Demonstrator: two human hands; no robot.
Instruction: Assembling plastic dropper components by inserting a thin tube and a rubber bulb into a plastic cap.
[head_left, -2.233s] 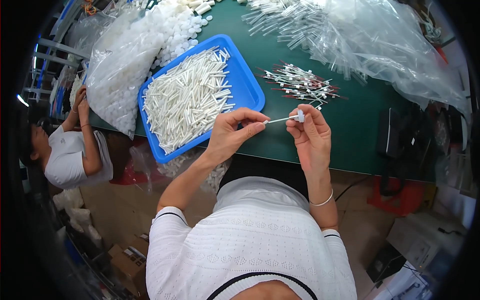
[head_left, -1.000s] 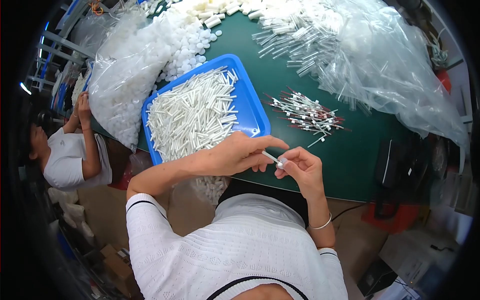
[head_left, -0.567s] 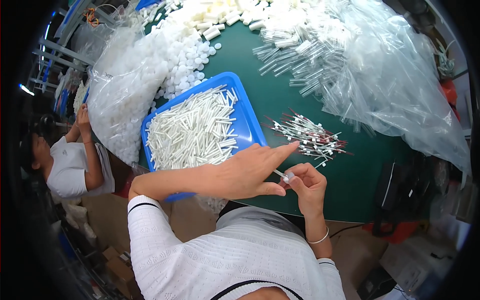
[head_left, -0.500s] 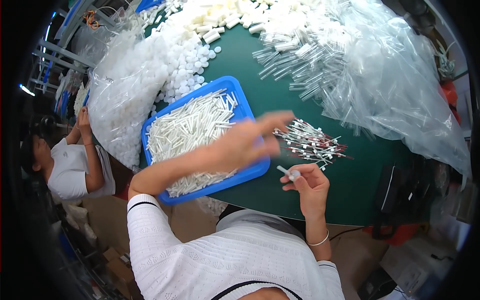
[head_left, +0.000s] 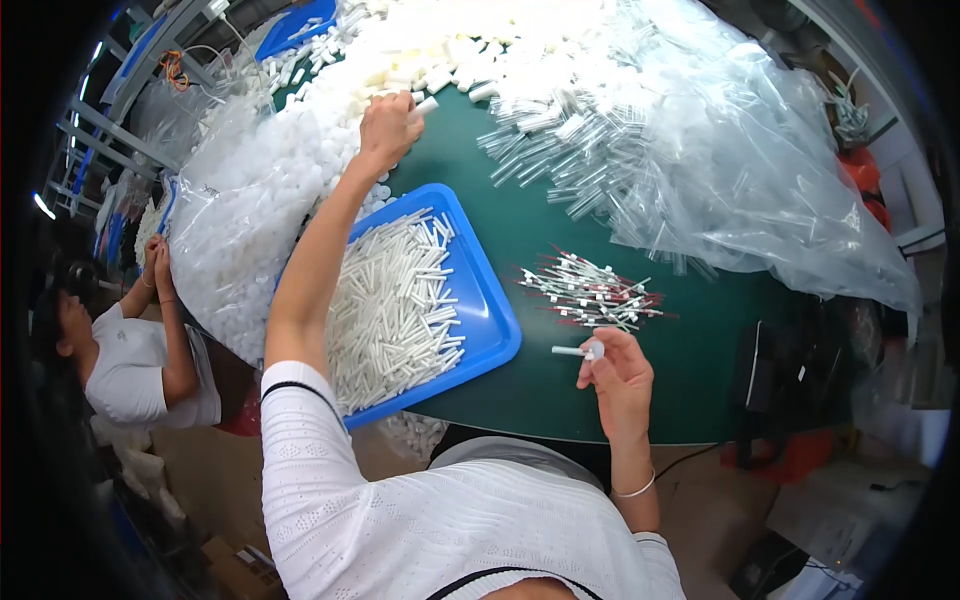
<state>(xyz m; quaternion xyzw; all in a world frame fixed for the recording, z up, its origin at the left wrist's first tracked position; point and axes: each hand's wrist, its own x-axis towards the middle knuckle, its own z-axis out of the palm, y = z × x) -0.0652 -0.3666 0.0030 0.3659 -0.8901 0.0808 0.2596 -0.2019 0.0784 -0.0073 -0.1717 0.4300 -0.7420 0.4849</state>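
At the far left of the table my left hand [head_left: 388, 132] is stretched out beside a pile of white cylinders [head_left: 436, 78]. Its fingers are closed on a short white cylinder [head_left: 424, 108]. My right hand [head_left: 625, 380], near the front edge, pinches a thin white stick [head_left: 570, 351] with a round translucent cap [head_left: 596, 350] at its fingertip end. Just beyond that hand lies a heap of thin white sticks with red ends [head_left: 595, 292]. Under my left forearm, a blue tray [head_left: 497, 318] holds many short white rods [head_left: 395, 310].
A clear bag of round white caps [head_left: 235, 220] leans at the left. Clear tubes [head_left: 560, 150] spill from a large plastic bag [head_left: 750, 160] at the right. A black case [head_left: 770, 380] stands at the right edge. Another person [head_left: 145, 350] sits at the left.
My left hand has swung from above the tray to the far left pile and now grips a white cylinder. My right hand stays near its place, the stick now more level.
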